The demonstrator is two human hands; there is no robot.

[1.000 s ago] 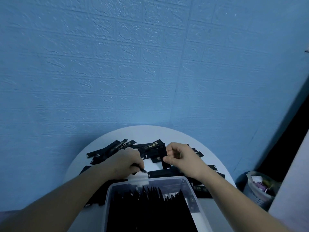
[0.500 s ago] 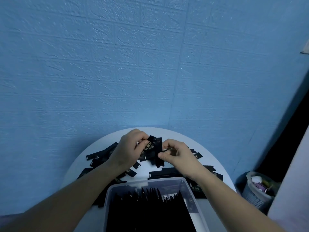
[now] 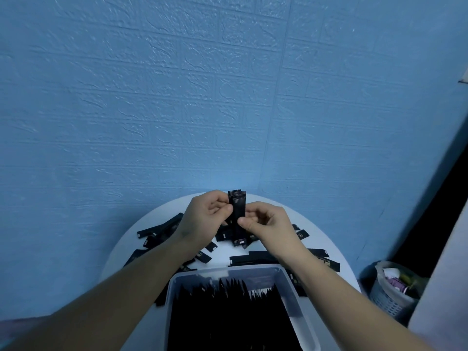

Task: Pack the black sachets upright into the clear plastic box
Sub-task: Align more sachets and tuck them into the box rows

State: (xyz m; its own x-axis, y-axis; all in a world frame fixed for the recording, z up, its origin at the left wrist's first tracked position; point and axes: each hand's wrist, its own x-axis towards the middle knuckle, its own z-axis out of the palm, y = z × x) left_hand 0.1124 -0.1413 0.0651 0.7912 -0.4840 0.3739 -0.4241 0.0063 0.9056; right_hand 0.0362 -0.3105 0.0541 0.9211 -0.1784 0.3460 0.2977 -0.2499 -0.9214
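Note:
Both hands hold a small stack of black sachets (image 3: 237,211) upright above the round white table (image 3: 255,249). My left hand (image 3: 205,219) pinches the stack from the left, my right hand (image 3: 266,221) pinches it from the right. The clear plastic box (image 3: 293,295) stands at the table's near edge, packed with several upright black sachets (image 3: 228,312). Loose black sachets (image 3: 162,229) lie scattered on the table around the hands.
A blue brick-textured wall (image 3: 228,97) rises right behind the table. A grey waste basket (image 3: 392,295) full of rubbish stands on the floor at the right, beside a dark gap and a pale surface at the frame's right edge.
My left hand left the box's rim and joined the right hand. Together they gathered the sachets and raised them upright, higher above the table.

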